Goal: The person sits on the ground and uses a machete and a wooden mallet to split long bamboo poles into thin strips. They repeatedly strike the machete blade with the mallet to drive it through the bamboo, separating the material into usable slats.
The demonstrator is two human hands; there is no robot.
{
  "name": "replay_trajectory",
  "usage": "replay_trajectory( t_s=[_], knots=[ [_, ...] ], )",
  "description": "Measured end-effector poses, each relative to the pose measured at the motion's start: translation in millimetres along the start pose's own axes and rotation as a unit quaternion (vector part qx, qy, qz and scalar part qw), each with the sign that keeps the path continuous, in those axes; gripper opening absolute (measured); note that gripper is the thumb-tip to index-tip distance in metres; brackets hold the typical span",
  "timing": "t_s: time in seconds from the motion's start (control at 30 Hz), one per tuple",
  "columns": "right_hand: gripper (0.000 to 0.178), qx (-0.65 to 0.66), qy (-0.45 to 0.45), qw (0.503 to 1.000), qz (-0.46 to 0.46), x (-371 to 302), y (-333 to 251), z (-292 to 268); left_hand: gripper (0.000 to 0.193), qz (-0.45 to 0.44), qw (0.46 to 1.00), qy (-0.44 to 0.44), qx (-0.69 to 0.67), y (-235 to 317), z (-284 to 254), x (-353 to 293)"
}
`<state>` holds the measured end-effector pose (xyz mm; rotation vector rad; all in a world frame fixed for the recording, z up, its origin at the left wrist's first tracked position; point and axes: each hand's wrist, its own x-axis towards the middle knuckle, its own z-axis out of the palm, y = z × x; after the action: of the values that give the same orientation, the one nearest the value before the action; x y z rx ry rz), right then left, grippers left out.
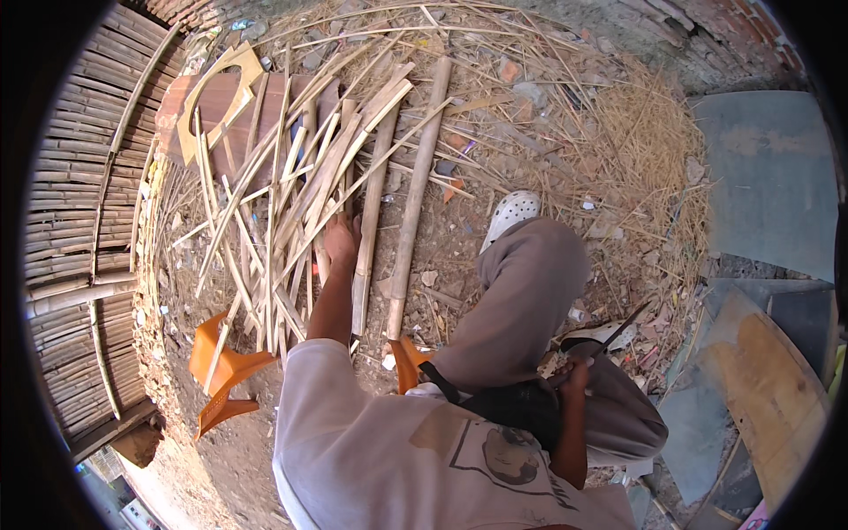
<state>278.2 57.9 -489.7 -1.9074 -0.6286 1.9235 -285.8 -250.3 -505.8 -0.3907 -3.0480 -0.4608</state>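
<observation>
My left hand [342,237] reaches forward into a loose pile of split bamboo strips [305,190] on the ground. It touches the pile's right side, and strips and shadow hide most of its fingers. Close to my right thigh, my right hand [576,375] is closed around a knife with a long, dark, narrow blade [623,327] that points up and to the right. Just right of my left hand lie a split bamboo length [375,199] and a thicker whole bamboo pole [420,194], both pointing away from me.
A brown board [181,97] lies under the pile's far end, with a yellowish cut-out frame [187,119] on it. Broken orange plastic [231,367] is near left. A bamboo-slat wall [75,194] borders the left. Grey sheets [768,168] and a worn brown panel [764,371] lie right.
</observation>
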Motion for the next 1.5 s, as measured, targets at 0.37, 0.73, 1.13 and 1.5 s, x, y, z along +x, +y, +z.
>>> replay_trajectory(
  t_s=[0.37,0.73,1.13,1.5],
  knots=[
    [0.017,0.014,-0.033,0.999,-0.008,11.1,4.7,-12.5,0.062,-0.142,0.968,-0.181,-0.099,108.0,96.6,-72.3],
    [0.017,0.069,-0.031,0.995,-0.059,15.7,5.5,-4.1,0.04,0.143,0.886,-0.042,-0.438,273.4,-95.1,-20.3],
    [0.017,0.142,-0.054,0.985,-0.085,-20.5,-11.2,-2.5,0.018,0.394,0.61,-0.226,-0.649,574.3,-312.9,20.9],
    [0.011,0.301,-0.03,0.951,-0.071,-18.2,-17.9,-6.7,0.018,0.346,0.584,-0.218,-0.701,619.1,-182.7,-102.5]
  ],
)
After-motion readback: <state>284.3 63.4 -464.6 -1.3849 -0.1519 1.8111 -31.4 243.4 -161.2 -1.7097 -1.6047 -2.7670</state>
